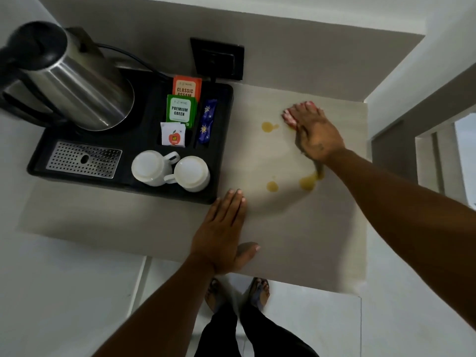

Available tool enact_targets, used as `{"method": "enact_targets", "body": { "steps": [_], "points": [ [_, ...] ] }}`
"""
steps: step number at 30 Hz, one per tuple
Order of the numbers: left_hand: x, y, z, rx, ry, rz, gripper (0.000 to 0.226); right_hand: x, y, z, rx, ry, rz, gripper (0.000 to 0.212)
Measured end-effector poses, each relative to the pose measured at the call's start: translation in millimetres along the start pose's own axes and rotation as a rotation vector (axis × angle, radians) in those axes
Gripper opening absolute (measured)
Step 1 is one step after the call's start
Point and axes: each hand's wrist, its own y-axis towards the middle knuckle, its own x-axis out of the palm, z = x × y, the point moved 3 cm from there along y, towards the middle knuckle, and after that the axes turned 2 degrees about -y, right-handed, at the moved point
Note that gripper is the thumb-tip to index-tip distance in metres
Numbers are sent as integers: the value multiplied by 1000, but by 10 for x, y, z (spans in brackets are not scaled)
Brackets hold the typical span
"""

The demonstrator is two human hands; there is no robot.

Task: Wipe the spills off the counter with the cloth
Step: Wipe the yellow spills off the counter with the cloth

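Beige counter (296, 240) bears black tray (224, 140) at left. Right hand (313, 132) pressed flat on cloth (318, 166) (mostly hidden, only edge shows) at far right. Left hand (221, 228) flat, fingers spread, holding nothing. Yellow spills (269, 127) between hands.

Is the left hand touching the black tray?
Cannot tell. In the head view the left hand lies flat on the counter, fingertips right at the tray corner, with neither gap nor contact plain.
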Motion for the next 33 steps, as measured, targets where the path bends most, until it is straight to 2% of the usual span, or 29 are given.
{"method": "enact_targets", "body": {
  "steps": [5,8,12,14,17,21,24,27,30,33],
  "points": [
    [22,3,6,5,3,-12,103,-41,354,-82,62,23,47,51],
    [17,7,-4,1,16,-2,104,66,512,-500,-88,26,-27,53],
    [29,-3,-2,13,3,22,102,205,42,-611,-279,-12,-73,59],
    [31,4,-11,18,4,23,102,145,-130,-407,-233,-17,-53,58],
    [21,9,0,26,13,22,102,71,117,-290,-94,-13,-31,57],
    [-7,7,-3,8,10,-2,103,155,454,-690,-107,7,-19,55],
    [-26,-2,16,17,13,13,103,349,82,-1032,-214,-1,-68,61],
    [-15,12,1,16,34,11,103,501,-780,-1142,-254,-47,-115,67],
    [19,2,-6,22,26,29,103,449,-1438,-707,-116,2,-72,63],
    [19,-4,-13,21,32,27,103,194,-1207,-160,131,-49,-12,54]
  ]
}}
